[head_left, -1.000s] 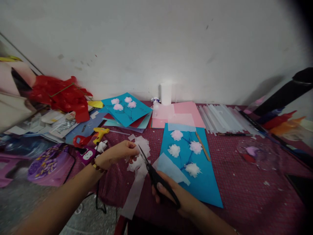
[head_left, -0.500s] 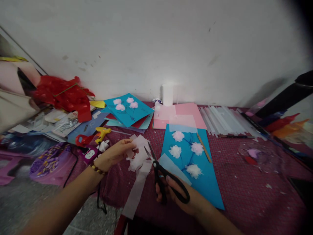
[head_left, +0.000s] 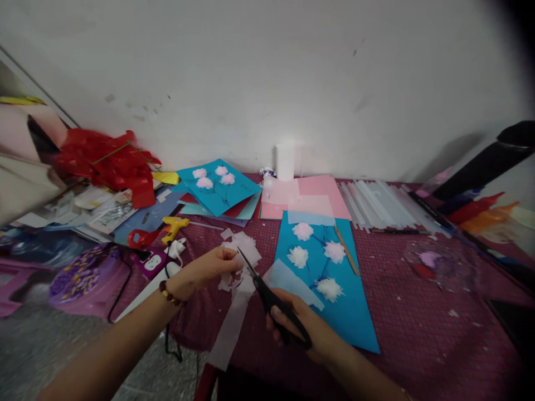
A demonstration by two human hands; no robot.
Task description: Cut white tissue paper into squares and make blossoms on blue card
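Note:
My left hand (head_left: 207, 269) pinches a folded piece of white tissue paper (head_left: 239, 262) over the dark red table mat. Black-handled scissors (head_left: 272, 303) sit in my right hand (head_left: 301, 328), the blades closed into the tissue right beside my left fingertips. A long strip of white tissue (head_left: 229, 328) hangs from the piece toward the table's front edge. To the right lies a blue card (head_left: 338, 295) carrying several fluffy white and pink tissue flowers on drawn stems.
A second blue flower card (head_left: 217, 186) tops a stack of coloured sheets at the back left. Pink paper (head_left: 309, 197), a white roll (head_left: 285, 160), clear sticks (head_left: 382, 203), a yellow glue gun (head_left: 173, 227), red tissue (head_left: 106, 164) and a purple bag (head_left: 86, 275) lie around.
The scissors opened half a second ago and have now closed into the tissue again. My left hand has kept hold of the tissue and shifted slightly lower.

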